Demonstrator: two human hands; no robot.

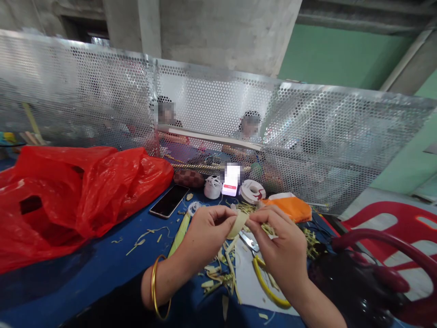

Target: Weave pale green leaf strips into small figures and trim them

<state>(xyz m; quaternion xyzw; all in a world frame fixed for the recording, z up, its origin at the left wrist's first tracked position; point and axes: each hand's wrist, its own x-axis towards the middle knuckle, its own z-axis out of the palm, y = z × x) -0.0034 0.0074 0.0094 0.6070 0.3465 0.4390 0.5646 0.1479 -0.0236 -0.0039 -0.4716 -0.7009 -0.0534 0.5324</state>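
My left hand [209,230] and my right hand [282,243] meet over the blue table [102,259], both pinching one pale yellow-green leaf strip [238,223] between thumbs and fingers. A gold bangle [157,287] circles my left wrist. Under the hands lie leaf scraps [220,271] and yellow-handled scissors [261,269] on a white sheet [247,280]. A longer green leaf strip [180,232] lies on the table just left of my left hand.
A big red plastic bag [68,200] fills the left. A dark phone [170,200], a white thread spool [213,187], a tape roll [251,190] and orange cloth [290,207] lie behind. A perforated metal screen [307,127] divides off other people. Red chair [392,241] and dark handbag [355,282] at right.
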